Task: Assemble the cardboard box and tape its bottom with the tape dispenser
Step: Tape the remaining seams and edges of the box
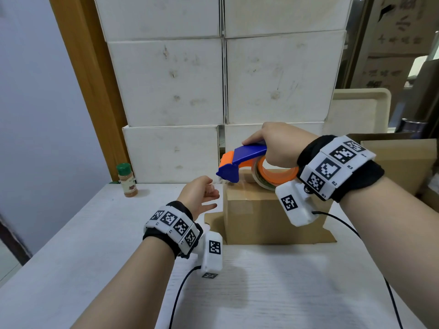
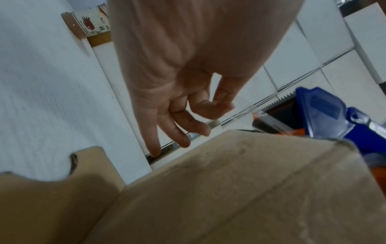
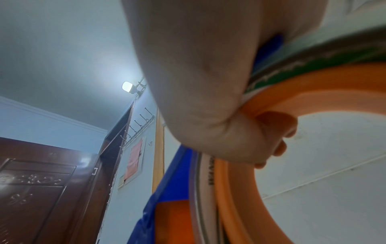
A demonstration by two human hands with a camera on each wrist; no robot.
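The brown cardboard box (image 1: 256,217) (image 2: 229,189) stands on the white table (image 1: 95,257) with its lower flaps splayed out. My right hand (image 1: 273,146) (image 3: 208,115) grips the blue and orange tape dispenser (image 1: 240,160) (image 2: 325,112) (image 3: 292,92), fingers curled through its orange core, holding it over the box's top left edge. A clear strip of tape (image 2: 240,115) runs from the dispenser's toothed blade to my left hand (image 1: 204,193) (image 2: 219,105), whose thumb and forefinger pinch its end just left of the box; the other fingers hang loose.
A wall of stacked white boxes (image 1: 213,79) rises right behind the box. A green-capped spice bottle (image 1: 127,180) stands at the table's back left. Flat brown cardboard (image 1: 403,162) and a beige tray (image 1: 361,110) lie at the right. Wrist cables trail over the near table.
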